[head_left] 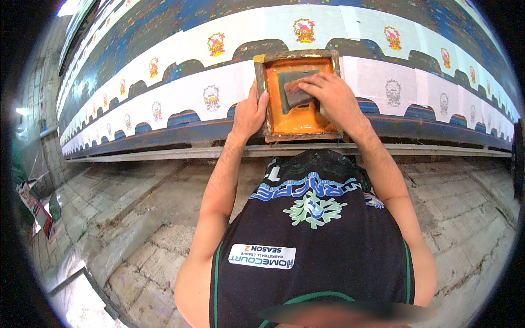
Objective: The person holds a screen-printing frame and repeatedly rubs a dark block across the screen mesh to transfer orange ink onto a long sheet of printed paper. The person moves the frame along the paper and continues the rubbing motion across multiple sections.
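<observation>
White printed panels (210, 79) either side of the wooden frame (301, 54)

the frame (301, 55) seemingly rests on the near row of fabric pieces (374, 74), left hand (252, 112) at its left side, right hand (330, 95) on the block (297, 98) inside it; the far row (260, 33) lies behind.

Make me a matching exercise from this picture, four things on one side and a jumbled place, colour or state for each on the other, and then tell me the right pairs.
Things
1. Left hand
2. Right hand
3. Liquid inside the frame
4. Sleeveless top

Places, colours, states
A. Black with green trim
B. At the frame's left side
C. Bright orange
D. Holding the dark tool

Right pairs: 1-B, 2-D, 3-C, 4-A
</observation>
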The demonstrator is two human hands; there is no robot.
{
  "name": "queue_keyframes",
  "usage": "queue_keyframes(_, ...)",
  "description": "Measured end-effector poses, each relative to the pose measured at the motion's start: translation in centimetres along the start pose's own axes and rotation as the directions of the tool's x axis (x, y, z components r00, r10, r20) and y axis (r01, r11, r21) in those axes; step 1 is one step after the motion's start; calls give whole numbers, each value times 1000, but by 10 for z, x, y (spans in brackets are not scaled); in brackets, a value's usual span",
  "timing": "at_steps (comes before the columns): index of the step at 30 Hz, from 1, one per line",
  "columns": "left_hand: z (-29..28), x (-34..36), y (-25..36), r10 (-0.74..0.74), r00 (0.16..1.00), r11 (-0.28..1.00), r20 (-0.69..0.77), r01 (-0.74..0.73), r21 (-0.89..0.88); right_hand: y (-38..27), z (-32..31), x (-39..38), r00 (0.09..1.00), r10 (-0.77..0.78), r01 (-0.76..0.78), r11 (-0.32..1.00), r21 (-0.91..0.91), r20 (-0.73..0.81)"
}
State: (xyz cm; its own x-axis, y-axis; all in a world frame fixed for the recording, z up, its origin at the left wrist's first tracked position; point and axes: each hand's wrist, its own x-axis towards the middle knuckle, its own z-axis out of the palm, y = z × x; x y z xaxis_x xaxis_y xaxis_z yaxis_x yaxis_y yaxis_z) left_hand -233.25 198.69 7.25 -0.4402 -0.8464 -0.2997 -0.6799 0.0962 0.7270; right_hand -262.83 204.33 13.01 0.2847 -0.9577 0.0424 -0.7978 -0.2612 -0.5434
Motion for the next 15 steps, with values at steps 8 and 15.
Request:
queue_keyframes(8,-2,0,5,23,999,994,43,-28,109,14,-4,26,983,182,-182,983,8,0)
queue_keyframes(15,-12,6,19,-75,987,993,142,61,104,-53,4,-30,968,251,-250,968,-18,30)
